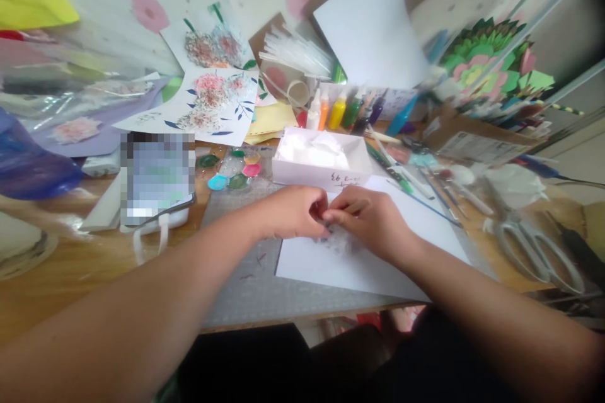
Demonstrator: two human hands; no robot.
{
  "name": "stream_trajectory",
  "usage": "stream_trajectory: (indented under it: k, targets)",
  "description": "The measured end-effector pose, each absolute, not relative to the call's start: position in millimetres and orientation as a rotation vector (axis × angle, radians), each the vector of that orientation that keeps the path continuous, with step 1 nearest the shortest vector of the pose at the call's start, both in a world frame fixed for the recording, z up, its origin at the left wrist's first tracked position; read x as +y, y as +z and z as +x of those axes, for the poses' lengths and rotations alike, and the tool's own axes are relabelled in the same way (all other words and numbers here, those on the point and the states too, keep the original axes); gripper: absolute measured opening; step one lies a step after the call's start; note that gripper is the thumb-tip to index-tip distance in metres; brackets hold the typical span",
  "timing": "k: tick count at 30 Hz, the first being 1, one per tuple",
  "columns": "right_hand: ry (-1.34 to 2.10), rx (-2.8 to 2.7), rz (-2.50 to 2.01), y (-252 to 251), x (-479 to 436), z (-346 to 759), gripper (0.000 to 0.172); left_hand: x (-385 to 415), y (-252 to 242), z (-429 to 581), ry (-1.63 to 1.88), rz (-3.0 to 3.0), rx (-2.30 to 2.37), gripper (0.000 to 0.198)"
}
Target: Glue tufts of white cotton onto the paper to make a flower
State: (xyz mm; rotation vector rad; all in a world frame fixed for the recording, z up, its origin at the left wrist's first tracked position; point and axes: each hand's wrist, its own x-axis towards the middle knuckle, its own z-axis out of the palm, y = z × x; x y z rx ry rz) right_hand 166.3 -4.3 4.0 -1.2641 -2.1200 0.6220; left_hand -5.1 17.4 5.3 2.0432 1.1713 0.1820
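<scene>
Fingertips nearly meeting, my left hand (299,211) and my right hand (371,219) are closed over a white sheet of paper (302,261). Whatever they pinch between them is too small and blurred to name. Just beneath the fingers, a greyish, speckled patch (343,244) shows on the paper, partly covered by the hands. The sheet lies on a grey cutting mat (236,289). Right behind my hands stands a white open box (307,175) with crumpled white material (314,150) inside.
Left of the box is a paint palette (231,167) with several colours, then a phone (158,179) with a white cable. Several paint bottles (339,110) stand behind. Scissors (534,249) and brushes (442,195) lie at right. Dotted flower paintings (203,104) lean at the back left.
</scene>
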Motion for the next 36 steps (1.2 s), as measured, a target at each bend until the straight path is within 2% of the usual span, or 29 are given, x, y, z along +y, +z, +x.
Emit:
stream_trajectory:
  k: [5,13,19,28,36]
  targets:
    - [0.671,-1.893,-1.313,14.3,-9.4,177.5,0.021,18.2,1.8,-1.0,0.186,2.031,1.247,0.02]
    - [0.712,-2.146,-1.148,5.6,-23.2,183.2,0.011,18.3,-6.6,-1.4,0.285,2.065,1.252,0.013]
    - [0.699,-2.184,-1.185,7.2,-24.6,187.2,0.008,17.9,-5.0,-2.7,0.285,2.063,1.24,0.009]
    - [0.59,-2.116,-1.249,4.7,-21.1,188.6,0.007,15.0,0.7,-1.8,0.249,2.068,1.247,0.028]
    - [0.607,-2.105,-1.285,6.6,-22.5,190.6,0.01,15.6,-8.6,0.1,0.318,2.095,1.28,0.016]
